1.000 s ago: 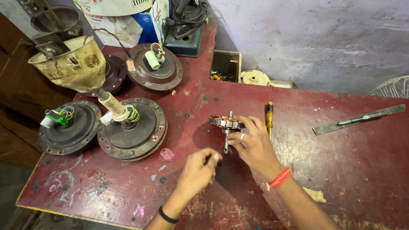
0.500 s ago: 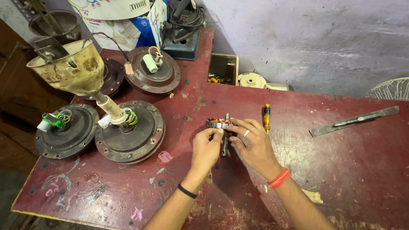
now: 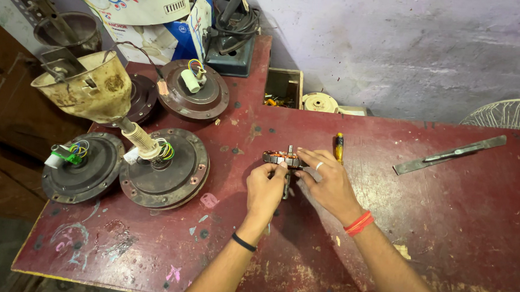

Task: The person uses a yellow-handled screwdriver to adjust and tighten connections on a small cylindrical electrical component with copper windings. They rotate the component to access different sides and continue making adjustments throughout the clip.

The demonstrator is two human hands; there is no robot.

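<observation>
Since a second ago my left hand (image 3: 265, 189) has come up from the table to join my right hand (image 3: 327, 181) on the wound stator (image 3: 282, 158).

At frame centre I see both hands' fingers closed on the stator, its shaft standing on the red table (image 3: 443, 230). Above it, an open wooden box (image 3: 284, 87) holds small parts too jumbled to identify; a yellow-handled screwdriver (image 3: 339, 147) lies just right.

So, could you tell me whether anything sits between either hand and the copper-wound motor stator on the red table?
Nothing visible does: the left hand and the right hand both already touch the copper-wound stator on its steel shaft.
</observation>
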